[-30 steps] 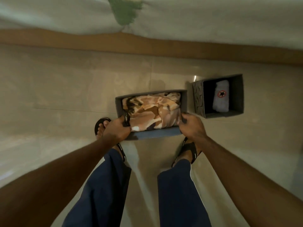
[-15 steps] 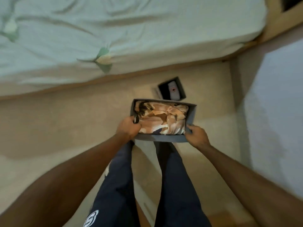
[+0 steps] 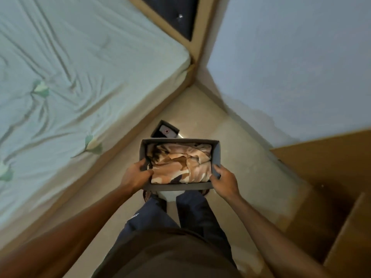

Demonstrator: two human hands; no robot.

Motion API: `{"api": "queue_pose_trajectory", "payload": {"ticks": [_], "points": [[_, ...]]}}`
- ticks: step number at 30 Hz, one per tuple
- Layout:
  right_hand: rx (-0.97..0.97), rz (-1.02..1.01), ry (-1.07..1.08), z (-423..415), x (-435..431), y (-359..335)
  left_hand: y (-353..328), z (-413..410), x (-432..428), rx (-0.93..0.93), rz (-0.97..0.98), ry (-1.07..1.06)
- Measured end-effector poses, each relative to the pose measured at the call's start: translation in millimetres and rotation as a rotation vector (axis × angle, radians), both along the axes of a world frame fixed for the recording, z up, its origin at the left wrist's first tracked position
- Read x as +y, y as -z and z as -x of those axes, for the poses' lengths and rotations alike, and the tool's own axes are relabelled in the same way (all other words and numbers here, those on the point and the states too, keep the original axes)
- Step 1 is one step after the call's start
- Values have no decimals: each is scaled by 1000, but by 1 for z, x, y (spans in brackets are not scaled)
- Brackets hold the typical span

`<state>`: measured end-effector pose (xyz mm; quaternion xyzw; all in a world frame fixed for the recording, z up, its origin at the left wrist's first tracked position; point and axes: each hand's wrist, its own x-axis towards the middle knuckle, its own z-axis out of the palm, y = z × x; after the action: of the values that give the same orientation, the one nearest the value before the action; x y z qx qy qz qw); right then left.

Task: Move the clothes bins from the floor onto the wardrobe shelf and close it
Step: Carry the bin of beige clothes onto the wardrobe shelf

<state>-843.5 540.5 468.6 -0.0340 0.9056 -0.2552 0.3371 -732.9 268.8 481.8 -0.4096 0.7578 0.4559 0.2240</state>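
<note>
I hold a grey fabric bin [image 3: 217, 157] up in front of my waist, well above the floor. Folded brown camouflage clothes [image 3: 180, 164] fill it. My left hand [image 3: 135, 176] grips the bin's left wall, thumb inside on the clothes. My right hand [image 3: 224, 179] grips the right wall near the front corner. A second, smaller dark bin [image 3: 165, 130] stands on the floor beyond the held bin, with a white item bearing a red mark inside. The wooden wardrobe [image 3: 329, 189] shows at the right edge.
A bed with a pale green sheet [image 3: 76, 81] fills the left, its wooden frame running along the beige tiled floor [image 3: 241, 177]. A light blue wall [image 3: 291, 57] rises on the right. My legs in dark blue trousers stand below the bin.
The camouflage bin has come up off the floor in both hands as I straightened. The view has swung right, bringing the wall and wardrobe in. The small bin stayed on the floor.
</note>
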Motion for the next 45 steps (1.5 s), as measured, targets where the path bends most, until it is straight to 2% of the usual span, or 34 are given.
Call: {"api": "queue_pose_trajectory", "payload": {"ticks": [6,12,16,24,28,33,39,45], "points": [[119,28,309,9,100,-25,-39,92,80,142,19,359],[321,-66,546,29,204,-60,-65,182,184,314,-73,672],[418,-107,764,27,269,-82,-82,239,268,437,-29,852],[514,-165,1227,7,366,-117,-116,314,424,587,-49,1168],[563,-200,1421,-8,407,-143,-136,341,511,635,-156,1366],[617,-323,1611,-32,439,-176,-174,345,604,731,-447,1556],[679,-457,1866,-79,465,-213,-196,325,703,730,-443,1774],[733,-481,2073,-151,510,-228,-217,257,793,885,-485,1921]]}}
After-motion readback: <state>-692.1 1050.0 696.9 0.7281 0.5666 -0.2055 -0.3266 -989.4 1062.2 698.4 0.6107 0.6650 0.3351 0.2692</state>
